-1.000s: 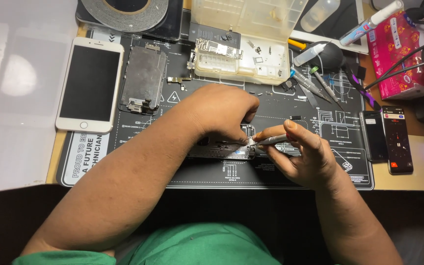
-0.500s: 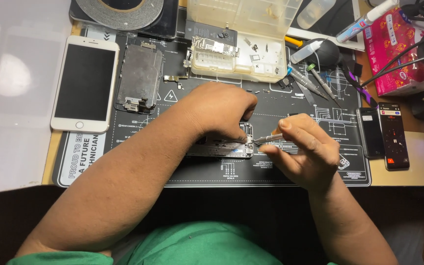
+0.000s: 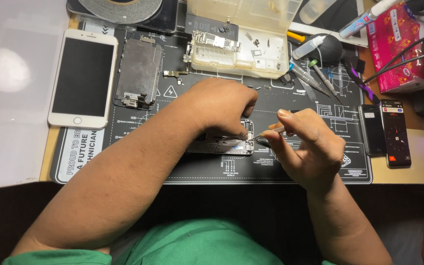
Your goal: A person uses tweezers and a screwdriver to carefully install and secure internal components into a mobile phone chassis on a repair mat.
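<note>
An opened phone housing [image 3: 224,145] lies on a black repair mat [image 3: 197,169]. My left hand [image 3: 219,105] rests on top of it and pins it down with curled fingers. My right hand [image 3: 307,145] pinches a thin pair of metal tweezers [image 3: 266,135], whose tip points left into the housing's right end. Most of the housing is hidden under my left hand.
A white phone [image 3: 82,78] and a detached metal plate [image 3: 137,73] lie at the left. A clear plastic parts box [image 3: 241,37] stands at the back, with screwdrivers [image 3: 315,78] beside it. A roll of tape [image 3: 119,7], a red tissue pack [image 3: 403,46] and a small dark phone [image 3: 396,132] sit around the edges.
My right hand has moved slightly, bringing the tweezer tip closer to the housing's right end. My left hand stays on the housing.
</note>
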